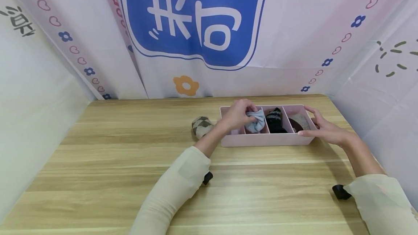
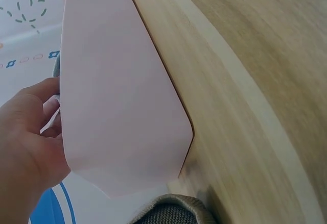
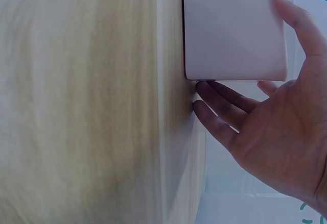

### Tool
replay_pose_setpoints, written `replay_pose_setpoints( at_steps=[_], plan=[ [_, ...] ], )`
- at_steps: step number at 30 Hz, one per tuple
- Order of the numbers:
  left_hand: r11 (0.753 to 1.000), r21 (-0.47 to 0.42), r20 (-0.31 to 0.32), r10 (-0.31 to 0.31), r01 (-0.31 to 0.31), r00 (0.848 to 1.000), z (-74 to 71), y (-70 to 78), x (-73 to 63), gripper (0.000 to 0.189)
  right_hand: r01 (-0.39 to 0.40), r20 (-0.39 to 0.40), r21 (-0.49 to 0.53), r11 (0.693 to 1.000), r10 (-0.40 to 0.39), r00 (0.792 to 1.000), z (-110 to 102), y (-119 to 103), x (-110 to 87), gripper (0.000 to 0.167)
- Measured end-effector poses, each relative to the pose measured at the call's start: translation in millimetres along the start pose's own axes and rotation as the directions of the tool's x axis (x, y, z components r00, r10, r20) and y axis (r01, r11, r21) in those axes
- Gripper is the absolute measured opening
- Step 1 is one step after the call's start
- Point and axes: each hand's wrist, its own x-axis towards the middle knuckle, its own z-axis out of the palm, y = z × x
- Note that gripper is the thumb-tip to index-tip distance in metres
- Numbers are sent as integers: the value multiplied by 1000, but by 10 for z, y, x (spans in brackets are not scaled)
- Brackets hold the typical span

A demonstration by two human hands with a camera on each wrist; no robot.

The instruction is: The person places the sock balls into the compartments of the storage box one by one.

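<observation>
A pink divided storage box (image 1: 261, 140) sits near the table's back edge. My left hand (image 1: 238, 114) pinches a light blue rolled sock (image 1: 257, 122) in the second compartment from the left. In the left wrist view the box's front wall hides part of that hand's fingers. At the box's right end, my right hand (image 1: 330, 130) holds it, thumb at the front rim and index finger by the back corner; its other fingers reach against the end wall in the right wrist view. A black sock (image 1: 274, 119) and a grey-and-brown sock (image 1: 299, 122) fill the two right compartments.
A checked rolled sock (image 1: 201, 126) lies on the wooden table (image 1: 107, 162) left of the box, close by my left forearm. A printed cloth backdrop (image 1: 287, 61) rises behind the table, with white cloth along both sides.
</observation>
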Motion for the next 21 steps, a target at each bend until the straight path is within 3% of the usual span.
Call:
replay_pose_setpoints(
  at_steps=[9,21],
  plan=[
    [994,106,44,16,-21,999,62,16,25,21,3,-1,5,1000,-3,1000,5,4,-8,108],
    [979,206,119,-19,-6,993,171,-14,78,18,-13,2,-12,1000,13,1000,6,0,5,109]
  ],
)
